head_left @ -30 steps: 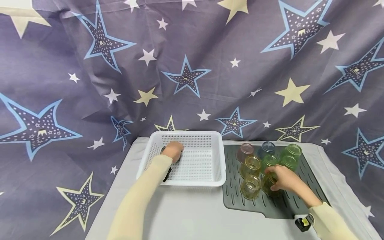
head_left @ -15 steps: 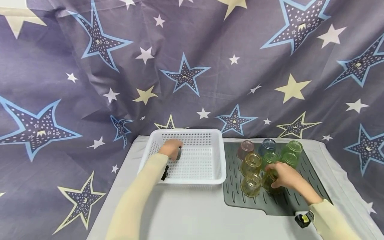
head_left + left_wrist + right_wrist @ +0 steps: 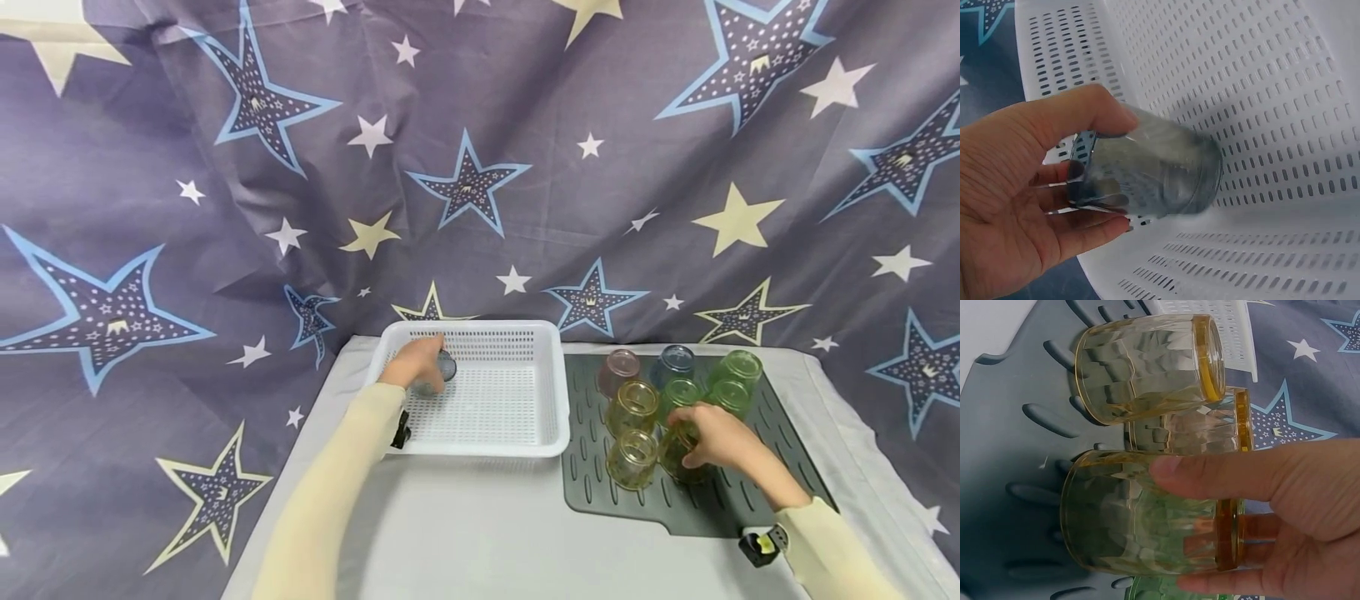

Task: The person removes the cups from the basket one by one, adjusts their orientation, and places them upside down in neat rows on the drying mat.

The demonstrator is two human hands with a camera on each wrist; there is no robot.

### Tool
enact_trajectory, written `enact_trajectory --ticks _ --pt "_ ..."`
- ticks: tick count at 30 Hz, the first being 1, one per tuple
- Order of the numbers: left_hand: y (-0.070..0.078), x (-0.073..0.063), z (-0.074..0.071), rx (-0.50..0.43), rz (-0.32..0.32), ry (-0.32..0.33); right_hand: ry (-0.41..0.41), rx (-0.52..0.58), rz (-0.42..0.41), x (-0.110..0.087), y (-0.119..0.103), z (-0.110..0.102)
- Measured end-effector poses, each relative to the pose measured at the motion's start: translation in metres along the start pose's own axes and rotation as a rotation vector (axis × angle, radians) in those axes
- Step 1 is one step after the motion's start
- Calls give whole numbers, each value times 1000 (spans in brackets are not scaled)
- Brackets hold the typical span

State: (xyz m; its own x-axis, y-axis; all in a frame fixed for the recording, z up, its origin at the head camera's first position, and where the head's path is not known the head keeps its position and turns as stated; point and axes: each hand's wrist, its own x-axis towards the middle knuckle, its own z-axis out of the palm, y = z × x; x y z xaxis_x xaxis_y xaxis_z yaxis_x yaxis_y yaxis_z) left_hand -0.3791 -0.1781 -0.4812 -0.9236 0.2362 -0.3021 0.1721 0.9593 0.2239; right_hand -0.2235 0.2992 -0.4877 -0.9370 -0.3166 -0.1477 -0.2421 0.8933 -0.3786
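Inside the white perforated basket (image 3: 495, 450), my left hand (image 3: 417, 364) grips a blue-grey drinking glass (image 3: 1163, 172). In the left wrist view the thumb lies along the glass's side and the fingers wrap the other side; the glass is tilted, its far end close to the basket's bottom. Over the dark grey drying mat (image 3: 592, 496), my right hand (image 3: 716, 440) holds a yellow glass (image 3: 1110, 519), thumb on one side and fingers on the other. The glass stands upside down, base up. Two more yellow glasses, one in front (image 3: 630, 460) and one behind (image 3: 633, 407), are beside it.
Behind the yellow glasses on the mat stand a pink glass (image 3: 618, 372), a blue glass (image 3: 672, 365) and several green glasses (image 3: 738, 371), all upside down. The basket is left of the mat on the pale table (image 3: 465, 533). A star-patterned curtain (image 3: 480, 267) hangs behind.
My left hand has shifted left in the basket and turned, so more of the blue-grey glass shows past the fingers. The right hand keeps its hold on the yellow glass in the same place.
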Motion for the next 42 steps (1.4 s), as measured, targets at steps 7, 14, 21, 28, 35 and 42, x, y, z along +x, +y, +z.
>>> enact_trajectory --ticks 7,14,21,28,35,42 --pt "-2 -4 3 -63 54 5 4 -3 -8 -1 2 0" --pt "2 -7 0 -59 38 12 6 5 -3 -1 2 0" --pt "3 -9 0 -18 103 60 7 13 0 -2 2 0" --pt "-1 -13 -1 -183 188 114 16 4 -13 -2 3 1" --pt "4 -20 -8 -601 224 103 10 12 8 -3 3 1" --pt "15 -23 -18 -930 195 53 6 7 10 -2 3 -1"
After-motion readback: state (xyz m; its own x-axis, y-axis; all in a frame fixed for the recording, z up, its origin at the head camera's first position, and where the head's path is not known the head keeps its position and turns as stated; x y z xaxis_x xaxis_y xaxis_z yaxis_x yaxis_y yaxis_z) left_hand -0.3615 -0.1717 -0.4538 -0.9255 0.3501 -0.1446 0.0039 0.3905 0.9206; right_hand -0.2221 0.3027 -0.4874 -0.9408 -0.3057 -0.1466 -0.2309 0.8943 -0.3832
